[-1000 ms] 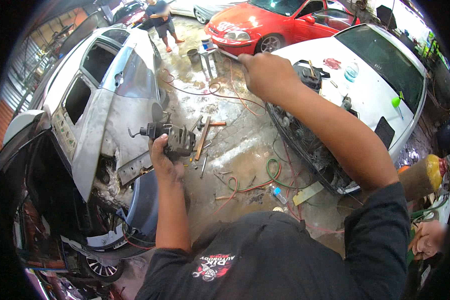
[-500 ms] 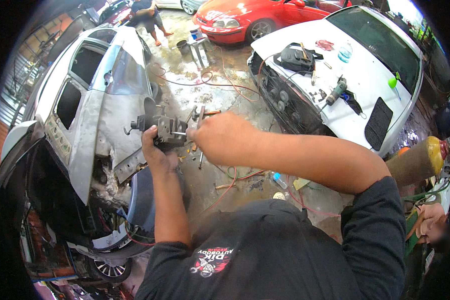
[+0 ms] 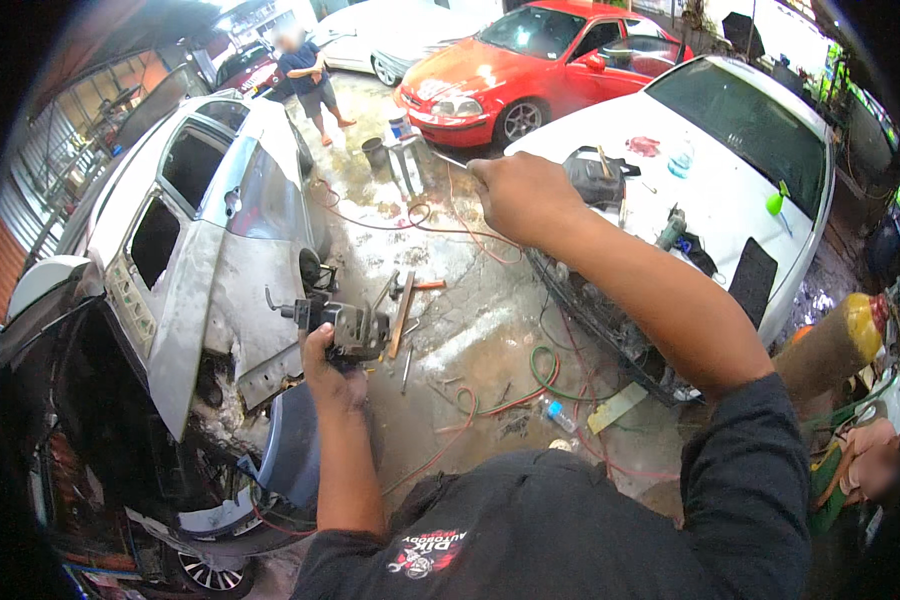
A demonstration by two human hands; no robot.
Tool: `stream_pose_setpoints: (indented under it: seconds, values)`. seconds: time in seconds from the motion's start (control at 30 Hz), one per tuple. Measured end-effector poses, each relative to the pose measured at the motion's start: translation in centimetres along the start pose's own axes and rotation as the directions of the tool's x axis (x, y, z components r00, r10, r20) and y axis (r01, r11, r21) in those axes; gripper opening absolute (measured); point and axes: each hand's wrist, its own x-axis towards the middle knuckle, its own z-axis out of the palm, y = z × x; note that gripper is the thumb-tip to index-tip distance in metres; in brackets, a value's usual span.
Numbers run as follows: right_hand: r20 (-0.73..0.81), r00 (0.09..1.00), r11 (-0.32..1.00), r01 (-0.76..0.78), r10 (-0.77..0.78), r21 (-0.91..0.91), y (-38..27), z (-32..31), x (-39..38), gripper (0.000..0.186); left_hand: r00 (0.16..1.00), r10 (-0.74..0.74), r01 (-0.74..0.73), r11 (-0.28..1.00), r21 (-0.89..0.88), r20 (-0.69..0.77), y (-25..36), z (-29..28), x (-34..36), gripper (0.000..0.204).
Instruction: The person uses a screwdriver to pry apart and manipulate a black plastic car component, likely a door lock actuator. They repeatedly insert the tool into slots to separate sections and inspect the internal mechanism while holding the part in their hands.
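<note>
My left hand (image 3: 326, 362) is closed around a dark metal part (image 3: 354, 328) with a bent thin fitting, held out in front of me beside the stripped grey car body (image 3: 220, 280). My right hand (image 3: 525, 200) is raised to the right of and above that part, closed on a thin metal tool (image 3: 450, 160) whose shank sticks out to the left; its far end is hard to make out. Below, the concrete floor (image 3: 460, 330) holds an orange-handled hammer (image 3: 428, 284), a wooden strip (image 3: 400, 315) and several small tools.
A white car (image 3: 735, 130) at right carries a drill, bag and bottle on its bonnet. A red car (image 3: 500, 70) and a standing person (image 3: 305, 75) are behind. Hoses (image 3: 545, 370) cross the floor. A gas cylinder (image 3: 830, 340) and another person (image 3: 860, 460) are at lower right.
My right hand came down to the metal part half a second ago and is now lifted up and right again, away from it. My left hand still holds the part, slightly lower in view.
</note>
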Motion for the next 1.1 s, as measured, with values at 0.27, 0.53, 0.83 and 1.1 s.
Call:
stream_pose_setpoints:
  seconds: [0.27, 0.53, 0.83, 1.1]
  values:
    - [0.144, 0.988, 0.998, 0.061, -0.061, 0.009, -2.5, 1.7, -2.7, 0.032, 0.999, -0.034, 0.035, 0.999, 0.018, -0.038, -0.6, -1.9, 0.8, 0.029]
    - [0.208, 0.911, 0.927, 0.318, -0.357, 0.198, -8.2, 4.0, -8.4, 0.032, 0.997, -0.071, 0.072, 0.997, 0.014, -0.037, -1.2, 0.5, 0.3, 0.026]
    - [0.37, 0.84, 0.914, 0.319, -0.396, 0.252, -10.8, 3.2, -10.4, 0.044, 0.998, -0.069, 0.069, 0.998, -0.01, -0.013, -1.9, 0.6, -0.5, 0.024]
    - [0.354, 0.827, 0.899, 0.405, -0.437, 0.164, -10.2, 4.4, -11.3, 0.041, 0.995, -0.101, 0.101, 0.994, -0.029, 0.004, -3.1, -0.8, -1.2, 0.033]
